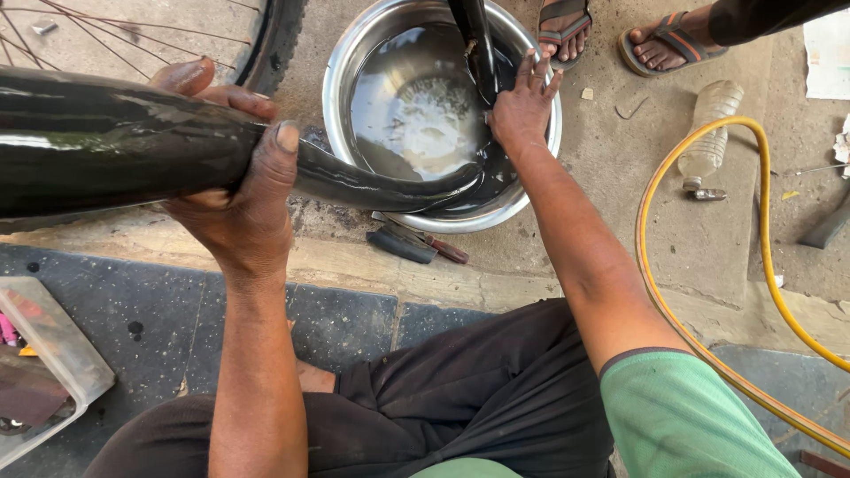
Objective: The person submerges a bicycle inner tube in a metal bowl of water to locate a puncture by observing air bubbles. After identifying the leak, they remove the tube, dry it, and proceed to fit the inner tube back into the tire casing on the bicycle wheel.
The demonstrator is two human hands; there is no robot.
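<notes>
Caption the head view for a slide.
Left hand grips a wet black inner tube; right hand presses it into a water-filled steel basin.

The wet black rubber inner tube (106, 142) runs off the left edge; beside it, the spoked wheel (133, 35) is cropped above.
</notes>
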